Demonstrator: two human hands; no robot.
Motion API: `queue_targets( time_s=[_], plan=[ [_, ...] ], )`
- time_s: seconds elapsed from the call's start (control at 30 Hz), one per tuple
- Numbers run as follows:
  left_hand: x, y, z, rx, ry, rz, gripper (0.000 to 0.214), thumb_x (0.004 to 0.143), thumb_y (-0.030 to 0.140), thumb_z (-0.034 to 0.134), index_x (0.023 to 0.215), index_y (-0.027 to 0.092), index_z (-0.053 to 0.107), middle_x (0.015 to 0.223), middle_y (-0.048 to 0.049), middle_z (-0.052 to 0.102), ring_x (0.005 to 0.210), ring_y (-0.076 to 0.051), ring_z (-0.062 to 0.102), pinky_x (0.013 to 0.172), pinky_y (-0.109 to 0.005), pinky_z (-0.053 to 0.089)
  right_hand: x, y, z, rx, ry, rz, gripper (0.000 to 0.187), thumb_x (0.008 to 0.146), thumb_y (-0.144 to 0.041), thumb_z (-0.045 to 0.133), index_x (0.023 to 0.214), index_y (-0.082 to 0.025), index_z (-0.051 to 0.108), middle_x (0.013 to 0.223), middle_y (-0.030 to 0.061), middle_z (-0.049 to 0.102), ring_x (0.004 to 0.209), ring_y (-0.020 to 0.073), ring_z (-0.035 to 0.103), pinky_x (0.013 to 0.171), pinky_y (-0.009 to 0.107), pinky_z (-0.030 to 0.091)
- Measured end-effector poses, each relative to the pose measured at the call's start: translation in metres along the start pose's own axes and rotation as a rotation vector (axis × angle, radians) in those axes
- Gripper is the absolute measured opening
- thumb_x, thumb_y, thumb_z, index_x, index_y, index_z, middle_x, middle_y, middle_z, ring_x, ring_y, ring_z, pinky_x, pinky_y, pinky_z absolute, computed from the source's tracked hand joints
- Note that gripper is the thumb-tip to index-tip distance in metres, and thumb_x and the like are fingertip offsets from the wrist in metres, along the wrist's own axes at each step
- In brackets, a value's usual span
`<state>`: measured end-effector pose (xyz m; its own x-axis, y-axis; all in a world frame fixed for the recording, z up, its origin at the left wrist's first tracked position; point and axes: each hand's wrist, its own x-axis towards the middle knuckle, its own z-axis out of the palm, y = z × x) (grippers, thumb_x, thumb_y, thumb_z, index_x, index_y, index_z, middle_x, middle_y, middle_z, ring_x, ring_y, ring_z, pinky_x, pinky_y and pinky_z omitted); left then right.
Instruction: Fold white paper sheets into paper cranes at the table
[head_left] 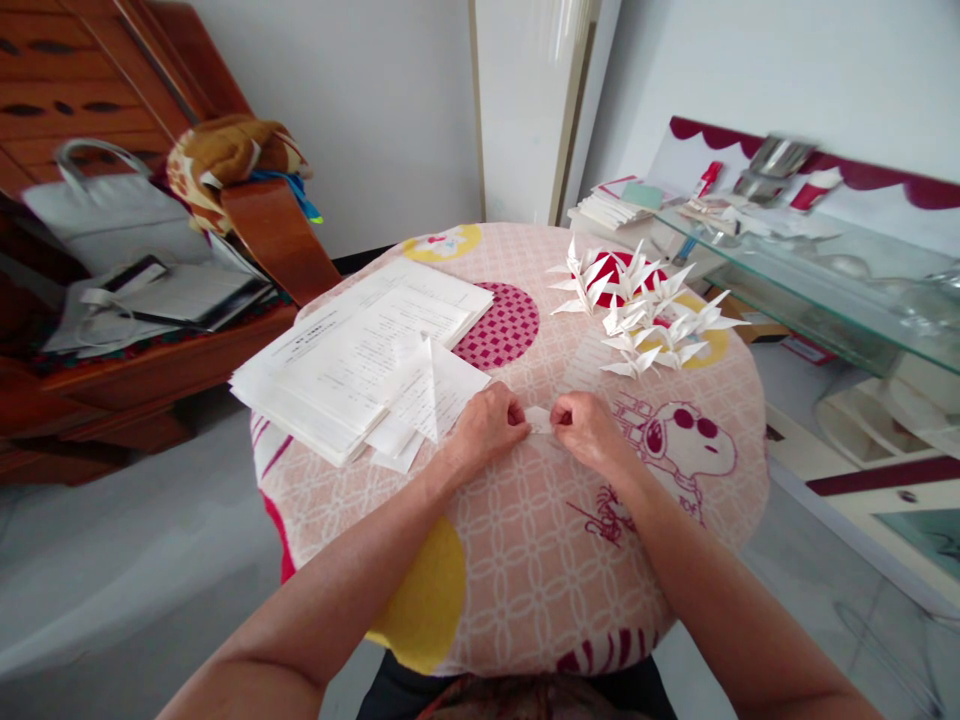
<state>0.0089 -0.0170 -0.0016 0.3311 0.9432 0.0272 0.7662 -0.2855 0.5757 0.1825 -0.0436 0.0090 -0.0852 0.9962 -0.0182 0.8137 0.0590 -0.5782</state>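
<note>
My left hand (487, 425) and my right hand (589, 430) rest close together on a round table under a patterned pink cloth (525, 540). Both pinch a small folded white paper piece (538, 419) between their fingertips. Just left of my left hand lie cut paper squares and a folded triangle (427, 400) on top of a stack of printed sheets (360, 350). Several folded white paper cranes (645, 310) stand in a cluster at the far right of the table.
A wooden bench (150, 370) at left holds a grey bag (112, 215), papers and a soft toy (232, 150). A glass shelf unit (825, 270) stands at right with books and small containers. Grey floor surrounds the table.
</note>
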Motion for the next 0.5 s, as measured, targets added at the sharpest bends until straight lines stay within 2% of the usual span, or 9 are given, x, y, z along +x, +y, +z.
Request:
queue_targets(
  time_s=[0.07, 0.2, 0.3, 0.4, 0.5],
  plan=[
    [-0.001, -0.004, 0.0, -0.053, -0.005, 0.024, 0.003, 0.07, 0.011, 0.065, 0.07, 0.014, 0.066, 0.072, -0.0012, 0.061, 0.065, -0.013, 0.057, 0.063, -0.025, 0.042, 0.0, 0.0, -0.001, 0.01, -0.003, -0.002, 0.02, 0.067, 0.001, 0.056, 0.066, -0.016, 0.067, 0.066, 0.0034, 0.068, 0.064, 0.0151, 0.061, 0.061, 0.024, 0.037],
    [-0.001, -0.012, 0.0, -0.129, 0.0, 0.088, 0.017, 0.067, 0.003, 0.058, 0.077, 0.014, 0.066, 0.074, 0.0, 0.063, 0.067, -0.012, 0.06, 0.063, -0.023, 0.045, -0.001, 0.001, 0.0, 0.032, -0.006, -0.003, 0.019, 0.068, 0.0, 0.056, 0.065, -0.016, 0.066, 0.064, 0.0025, 0.066, 0.063, 0.015, 0.059, 0.061, 0.024, 0.038],
    [0.0, -0.018, 0.001, -0.151, -0.007, 0.127, 0.026, 0.064, 0.001, 0.055, 0.082, 0.015, 0.067, 0.077, 0.0002, 0.064, 0.068, -0.012, 0.061, 0.064, -0.022, 0.047, -0.002, 0.005, 0.002, 0.038, 0.027, -0.015, 0.017, 0.069, -0.002, 0.058, 0.071, -0.016, 0.067, 0.07, 0.003, 0.067, 0.067, 0.0156, 0.06, 0.065, 0.025, 0.041],
    [0.0, -0.022, 0.0, -0.205, -0.038, 0.156, 0.032, 0.062, 0.001, 0.052, 0.087, 0.015, 0.067, 0.08, -0.0003, 0.066, 0.07, -0.012, 0.062, 0.065, -0.022, 0.049, -0.002, 0.008, 0.003, -0.029, 0.102, -0.083, 0.02, 0.068, -0.003, 0.059, 0.082, -0.014, 0.069, 0.084, 0.0066, 0.068, 0.081, 0.0186, 0.061, 0.075, 0.027, 0.043],
    [-0.001, -0.023, -0.004, -0.273, -0.051, 0.147, 0.037, 0.061, 0.001, 0.05, 0.09, 0.015, 0.068, 0.082, -0.0011, 0.068, 0.072, -0.013, 0.064, 0.068, -0.023, 0.051, -0.002, 0.009, 0.0, -0.076, 0.069, -0.158, 0.019, 0.069, -0.005, 0.058, 0.081, -0.015, 0.069, 0.085, 0.0063, 0.066, 0.082, 0.0184, 0.058, 0.076, 0.028, 0.041]
  ],
)
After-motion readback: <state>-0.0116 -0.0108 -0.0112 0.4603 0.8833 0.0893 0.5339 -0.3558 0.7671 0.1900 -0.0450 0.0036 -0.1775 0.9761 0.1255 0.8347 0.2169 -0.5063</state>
